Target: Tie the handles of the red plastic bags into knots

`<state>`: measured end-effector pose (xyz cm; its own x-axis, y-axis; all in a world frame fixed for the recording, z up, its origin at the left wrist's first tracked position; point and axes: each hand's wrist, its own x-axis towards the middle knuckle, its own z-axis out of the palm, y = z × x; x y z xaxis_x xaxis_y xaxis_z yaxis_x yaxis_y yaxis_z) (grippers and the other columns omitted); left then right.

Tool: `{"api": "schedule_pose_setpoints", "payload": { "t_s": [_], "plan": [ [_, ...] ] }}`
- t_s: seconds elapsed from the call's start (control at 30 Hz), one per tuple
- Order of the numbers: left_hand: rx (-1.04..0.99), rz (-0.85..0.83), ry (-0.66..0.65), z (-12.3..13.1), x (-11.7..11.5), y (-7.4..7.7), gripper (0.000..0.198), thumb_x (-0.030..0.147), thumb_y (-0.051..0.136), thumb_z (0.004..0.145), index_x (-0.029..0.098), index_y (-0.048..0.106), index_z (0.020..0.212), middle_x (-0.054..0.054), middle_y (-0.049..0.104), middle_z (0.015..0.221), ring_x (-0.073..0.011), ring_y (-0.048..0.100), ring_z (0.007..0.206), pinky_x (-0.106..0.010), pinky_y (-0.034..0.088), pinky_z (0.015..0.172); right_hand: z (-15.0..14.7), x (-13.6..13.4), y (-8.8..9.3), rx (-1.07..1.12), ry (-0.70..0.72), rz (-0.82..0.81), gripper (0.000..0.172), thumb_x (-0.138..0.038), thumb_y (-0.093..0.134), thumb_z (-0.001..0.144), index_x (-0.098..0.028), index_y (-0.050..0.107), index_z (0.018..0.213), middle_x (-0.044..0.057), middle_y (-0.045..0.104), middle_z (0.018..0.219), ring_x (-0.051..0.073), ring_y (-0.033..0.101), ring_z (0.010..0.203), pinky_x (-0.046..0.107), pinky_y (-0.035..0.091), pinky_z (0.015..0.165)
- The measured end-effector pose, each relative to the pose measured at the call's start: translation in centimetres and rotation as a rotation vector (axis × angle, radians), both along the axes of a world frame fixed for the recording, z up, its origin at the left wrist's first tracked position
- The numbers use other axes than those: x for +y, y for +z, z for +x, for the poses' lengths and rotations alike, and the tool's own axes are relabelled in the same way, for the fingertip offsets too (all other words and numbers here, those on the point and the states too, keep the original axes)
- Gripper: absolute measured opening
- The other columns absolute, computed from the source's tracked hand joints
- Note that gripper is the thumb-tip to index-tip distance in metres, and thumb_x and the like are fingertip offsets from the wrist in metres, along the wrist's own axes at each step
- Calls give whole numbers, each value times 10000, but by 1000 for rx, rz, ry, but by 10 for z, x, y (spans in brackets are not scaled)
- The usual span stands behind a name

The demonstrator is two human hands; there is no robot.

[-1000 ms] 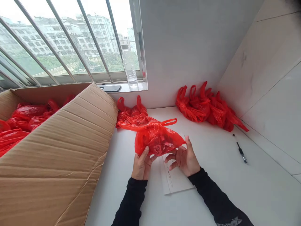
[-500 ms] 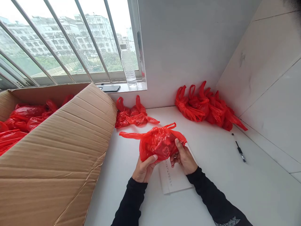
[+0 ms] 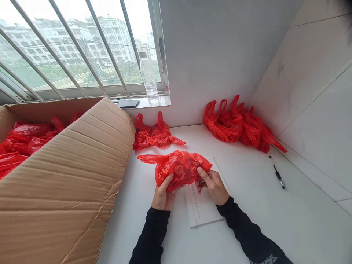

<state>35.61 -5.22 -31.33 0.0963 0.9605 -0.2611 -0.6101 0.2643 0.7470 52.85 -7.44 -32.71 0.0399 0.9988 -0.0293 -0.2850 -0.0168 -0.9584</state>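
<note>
Left hand (image 3: 164, 193) and right hand (image 3: 215, 186): fingers clamped on red carrier bag (image 3: 183, 160); pulling them apart could tear its thin plastic.

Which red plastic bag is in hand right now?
The translucent red plastic bag between the left hand and right hand; the other red bags sit along the grey wall or inside the brown cardboard box.

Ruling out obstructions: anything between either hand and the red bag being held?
Nothing visible: the left hand and right hand both touch the red bag directly. The paper lies below, on the table.
</note>
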Motion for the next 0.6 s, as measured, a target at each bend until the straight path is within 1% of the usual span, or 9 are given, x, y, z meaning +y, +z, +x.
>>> {"api": "schedule_pose_setpoints", "payload": {
  "t_s": [0.07,0.1,0.13,0.2,0.27,0.3,0.47,0.6],
  "plan": [
    [-11,-27,-10,1,-1,2,357,257,789,735,181,702,1073,-84,747,1044,-267,718,933,-375,659,733,0,0,0,-30,-14,12,500,-557,589,902,-133,655,644,48,618,582,139,567,479,269,507,441],
    [-14,-32,-17,1,-1,3,346,246,781,739,188,702,1071,-81,745,1055,-271,716,950,-394,656,756,0,1,0,-44,-29,24,493,-555,587,904,-132,671,666,51,625,601,145,579,507,271,518,456],
    [-14,-32,-25,1,-2,3,338,229,778,734,194,703,1061,-75,744,1059,-271,714,956,-412,653,774,0,1,0,-50,-49,40,466,-549,594,902,-132,694,720,57,644,644,155,598,554,274,534,481],
    [-7,-13,-40,1,-2,4,336,194,786,709,199,702,1033,-64,739,1050,-266,715,937,-430,651,780,0,2,1,-34,-88,68,401,-532,611,898,-148,726,903,70,690,795,173,629,670,280,566,537],
    [7,19,-60,1,-3,4,350,170,794,685,196,697,1020,-56,732,1023,-258,715,892,-429,656,748,0,3,2,8,-96,64,399,-529,609,900,-179,708,1064,71,705,932,179,640,733,286,579,566],
    [15,36,-70,1,-3,5,359,162,796,678,194,694,1021,-53,728,1008,-252,714,868,-422,659,727,0,4,2,27,-91,54,404,-530,607,900,-187,701,1093,67,705,949,180,640,735,288,580,566],
    [36,80,-98,2,-4,7,415,142,791,664,205,683,1059,-45,719,1000,-234,707,849,-357,657,658,3,4,-2,72,-97,11,340,-486,680,859,-193,739,1021,48,706,845,192,637,752,290,585,589],
    [29,61,-103,1,-3,5,364,158,777,687,199,686,1037,-47,724,972,-235,710,817,-376,655,665,4,5,-5,130,-104,-1,328,-454,717,832,-232,749,1070,51,718,903,210,642,779,309,588,599]
  ]
}}
